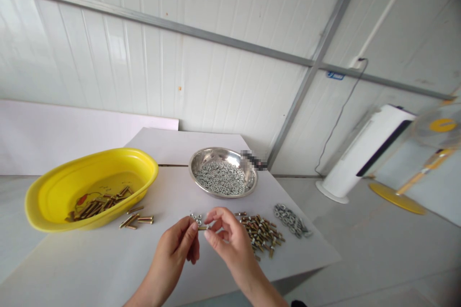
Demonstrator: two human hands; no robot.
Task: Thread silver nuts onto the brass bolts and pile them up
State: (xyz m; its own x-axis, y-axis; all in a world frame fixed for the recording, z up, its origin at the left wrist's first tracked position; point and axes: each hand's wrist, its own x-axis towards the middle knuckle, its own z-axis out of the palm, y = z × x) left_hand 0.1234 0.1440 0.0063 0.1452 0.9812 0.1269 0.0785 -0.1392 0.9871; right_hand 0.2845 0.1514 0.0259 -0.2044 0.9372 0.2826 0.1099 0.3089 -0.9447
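Brass bolt (203, 227) pinched narrowly between the fingertips of left hand (173, 249) and right hand (230, 235), lifted off the table (72, 268) for turning, small steel nuts (196, 218) just beyond the fingers, bolt pile (261, 234) within reach to their right.

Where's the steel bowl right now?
In the head view, the stainless steel bowl sits toward the far end of the white table, just right of the yellow plastic basin and beyond the pile of bolts.
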